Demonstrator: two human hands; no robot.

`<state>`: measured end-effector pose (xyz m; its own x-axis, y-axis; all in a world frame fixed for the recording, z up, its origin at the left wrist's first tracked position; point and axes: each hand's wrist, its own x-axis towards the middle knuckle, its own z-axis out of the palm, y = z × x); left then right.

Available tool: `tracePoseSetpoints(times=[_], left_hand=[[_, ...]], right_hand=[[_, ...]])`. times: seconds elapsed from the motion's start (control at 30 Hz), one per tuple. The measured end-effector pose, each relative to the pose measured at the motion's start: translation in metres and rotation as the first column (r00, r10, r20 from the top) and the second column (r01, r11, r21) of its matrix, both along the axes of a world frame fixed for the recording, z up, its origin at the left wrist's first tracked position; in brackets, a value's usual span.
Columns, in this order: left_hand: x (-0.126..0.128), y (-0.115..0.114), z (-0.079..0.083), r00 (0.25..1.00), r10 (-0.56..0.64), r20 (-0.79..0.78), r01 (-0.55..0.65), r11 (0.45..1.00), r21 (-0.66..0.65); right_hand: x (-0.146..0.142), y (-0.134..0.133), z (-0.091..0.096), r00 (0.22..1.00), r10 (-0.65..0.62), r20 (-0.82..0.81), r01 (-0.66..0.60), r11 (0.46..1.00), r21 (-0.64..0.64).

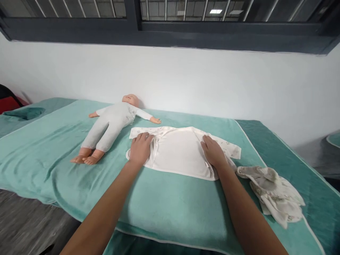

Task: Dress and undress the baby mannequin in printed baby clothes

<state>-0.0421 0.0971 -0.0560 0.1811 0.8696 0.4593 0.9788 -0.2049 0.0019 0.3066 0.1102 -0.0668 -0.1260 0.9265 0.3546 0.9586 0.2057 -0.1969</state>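
A white baby shirt (177, 150) with small prints on its sleeves lies spread on the green cover (170, 209). My left hand (142, 147) rests flat on the shirt's left side, just below that sleeve. On the right side, my right hand (213, 150) presses flat with its fingers stretched out. Neither hand grips the cloth. A baby doll (113, 122) in a white body suit lies on its back to the left of the shirt, arms spread, head toward the wall.
A crumpled printed baby garment (276, 191) lies to the right of my right forearm. Behind the bed runs a white wall (170, 78) with a dark window frame (170, 33) above. A red and black object (9, 101) stands at the far left.
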Motion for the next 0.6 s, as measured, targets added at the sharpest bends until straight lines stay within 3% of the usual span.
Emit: tracePoseSetpoints(times=[0.13,0.23,0.3,0.4,0.53,0.6], left_hand=[[0.013,0.024,0.005,1.000,0.019,0.000,-0.019,0.998,-0.054],[0.018,0.036,0.009,0.993,0.065,0.101,-0.059,0.996,-0.065],[0.018,0.044,0.013,0.949,0.139,0.283,-0.104,0.986,-0.134],[0.015,0.058,0.017,0.813,0.282,0.509,-0.139,0.943,-0.301],[0.012,0.070,0.013,0.750,0.362,0.553,-0.179,0.917,-0.357],[0.017,0.070,0.010,0.749,0.353,0.561,-0.218,0.931,-0.294]], right_hand=[[0.002,0.000,0.001,0.999,-0.031,0.042,0.034,0.996,-0.080],[0.002,-0.001,0.002,0.999,-0.037,0.026,0.040,0.995,-0.095],[0.002,-0.001,0.003,0.999,-0.038,-0.008,0.037,0.994,-0.103],[0.003,0.001,0.003,0.995,-0.052,-0.085,0.042,0.993,-0.114],[0.003,0.001,0.004,0.986,-0.069,-0.153,0.052,0.992,-0.112],[0.002,0.000,0.005,0.984,-0.079,-0.157,0.061,0.991,-0.117]])
